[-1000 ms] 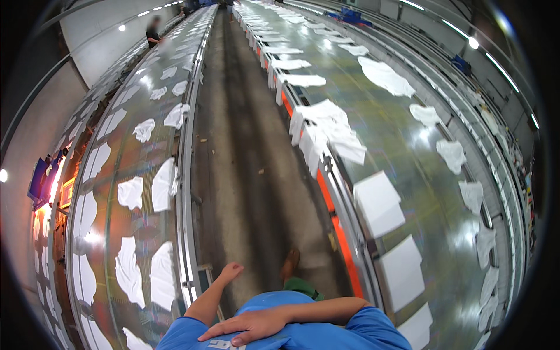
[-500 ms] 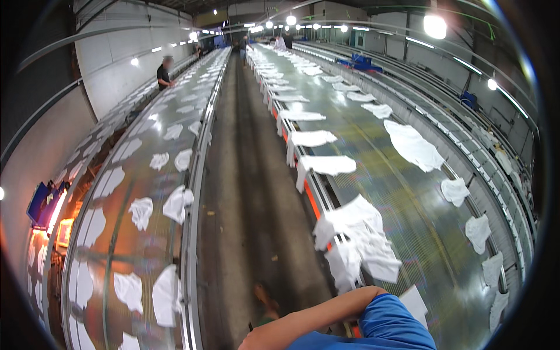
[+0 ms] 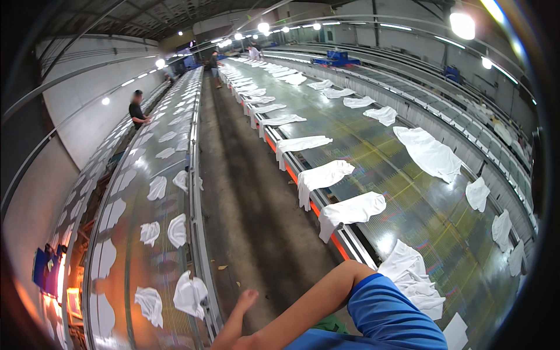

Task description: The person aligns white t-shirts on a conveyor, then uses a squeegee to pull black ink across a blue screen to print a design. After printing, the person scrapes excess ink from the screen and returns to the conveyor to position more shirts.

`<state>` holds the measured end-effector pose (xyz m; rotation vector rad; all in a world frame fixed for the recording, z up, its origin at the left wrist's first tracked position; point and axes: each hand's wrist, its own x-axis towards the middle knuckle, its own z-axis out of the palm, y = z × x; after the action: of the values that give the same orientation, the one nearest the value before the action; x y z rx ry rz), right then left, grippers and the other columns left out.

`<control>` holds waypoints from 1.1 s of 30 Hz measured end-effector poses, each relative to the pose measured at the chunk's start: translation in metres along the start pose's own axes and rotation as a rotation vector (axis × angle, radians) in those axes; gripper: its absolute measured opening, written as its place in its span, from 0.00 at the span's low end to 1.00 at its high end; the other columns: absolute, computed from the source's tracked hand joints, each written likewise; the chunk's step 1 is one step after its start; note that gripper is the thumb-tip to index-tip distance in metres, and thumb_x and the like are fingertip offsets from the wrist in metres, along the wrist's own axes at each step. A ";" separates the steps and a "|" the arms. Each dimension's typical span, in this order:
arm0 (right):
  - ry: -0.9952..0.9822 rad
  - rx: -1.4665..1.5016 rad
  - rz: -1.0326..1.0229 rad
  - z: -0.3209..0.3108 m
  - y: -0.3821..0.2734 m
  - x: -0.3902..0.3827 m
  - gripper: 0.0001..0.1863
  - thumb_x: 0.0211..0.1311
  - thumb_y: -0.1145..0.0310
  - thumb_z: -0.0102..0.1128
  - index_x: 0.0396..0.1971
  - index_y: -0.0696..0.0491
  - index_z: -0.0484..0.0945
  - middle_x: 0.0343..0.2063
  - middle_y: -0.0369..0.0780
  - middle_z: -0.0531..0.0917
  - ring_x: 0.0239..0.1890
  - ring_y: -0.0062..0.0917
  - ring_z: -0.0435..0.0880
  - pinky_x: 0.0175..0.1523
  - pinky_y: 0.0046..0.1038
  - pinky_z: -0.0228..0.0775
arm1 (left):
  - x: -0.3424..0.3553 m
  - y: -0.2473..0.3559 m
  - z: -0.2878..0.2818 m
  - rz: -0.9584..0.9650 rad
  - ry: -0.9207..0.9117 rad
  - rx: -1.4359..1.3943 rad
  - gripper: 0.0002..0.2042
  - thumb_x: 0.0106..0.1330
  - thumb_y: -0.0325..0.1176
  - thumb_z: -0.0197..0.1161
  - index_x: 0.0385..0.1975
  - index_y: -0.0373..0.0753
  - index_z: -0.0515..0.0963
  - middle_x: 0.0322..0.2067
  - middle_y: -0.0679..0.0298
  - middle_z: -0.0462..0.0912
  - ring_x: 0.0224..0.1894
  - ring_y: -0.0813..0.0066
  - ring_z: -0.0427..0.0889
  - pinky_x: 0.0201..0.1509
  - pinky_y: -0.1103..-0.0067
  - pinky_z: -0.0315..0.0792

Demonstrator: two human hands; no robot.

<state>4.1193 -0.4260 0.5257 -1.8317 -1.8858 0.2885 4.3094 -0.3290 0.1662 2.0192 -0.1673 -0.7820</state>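
My bent right arm crosses the lower edge in its blue sleeve, the forearm running down to the left. The right hand's fingers are not distinguishable where it meets the other arm. Beyond that crossing, my left hand (image 3: 249, 298) rises over the aisle, looking compact with its fingers curled and nothing visible in it. Beside my right elbow, a crumpled heap of white cloth (image 3: 408, 277) lies on the right-hand long table (image 3: 423, 216). Farther along its near edge, a white cloth piece (image 3: 353, 211) and several others are draped over the rail. Neither hand appears to touch them.
The left long table (image 3: 125, 256) carries many flat and rumpled white pieces. A grey aisle floor (image 3: 248, 216) runs between the tables. A large white cloth (image 3: 429, 153) lies toward the right table's far side. A person in dark clothes (image 3: 137, 111) stands at left; a glowing orange unit (image 3: 74, 297) sits low left.
The view has turned right and tilted, so the cloth heap sits lower and farther right. My left hand now shows over the aisle, and my right elbow is higher in the picture.
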 end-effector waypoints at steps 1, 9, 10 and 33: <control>0.000 -0.028 0.002 -0.013 0.024 -0.008 0.12 0.60 0.65 0.56 0.32 0.57 0.84 0.31 0.53 0.85 0.36 0.48 0.85 0.41 0.46 0.77 | 0.041 0.029 -0.012 0.057 -0.005 -0.020 0.15 0.69 0.41 0.65 0.47 0.37 0.81 0.35 0.61 0.86 0.33 0.75 0.83 0.40 0.76 0.78; -0.013 -0.193 0.017 -0.138 0.224 -0.094 0.12 0.58 0.66 0.59 0.32 0.59 0.86 0.31 0.52 0.86 0.37 0.45 0.87 0.41 0.45 0.78 | 0.199 0.058 -0.078 0.068 0.043 0.037 0.14 0.72 0.40 0.64 0.48 0.37 0.80 0.37 0.62 0.86 0.34 0.75 0.83 0.42 0.76 0.78; -0.010 -0.213 0.013 -0.157 0.248 -0.102 0.12 0.58 0.66 0.59 0.32 0.59 0.86 0.31 0.52 0.86 0.37 0.45 0.87 0.41 0.45 0.79 | 0.197 0.046 -0.085 0.010 0.082 0.143 0.15 0.72 0.40 0.63 0.50 0.37 0.79 0.39 0.61 0.86 0.37 0.74 0.84 0.44 0.77 0.78; 0.402 0.444 -0.021 -0.571 0.779 -0.293 0.14 0.73 0.68 0.56 0.51 0.60 0.81 0.55 0.49 0.81 0.57 0.37 0.80 0.61 0.36 0.71 | 0.736 0.266 -0.362 -0.133 0.081 -0.053 0.13 0.71 0.39 0.64 0.46 0.36 0.81 0.35 0.62 0.86 0.34 0.76 0.82 0.39 0.76 0.77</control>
<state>5.0709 -0.7590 0.5860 -1.4423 -1.4278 0.2792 5.1509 -0.5163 0.1736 2.0230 0.0348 -0.7774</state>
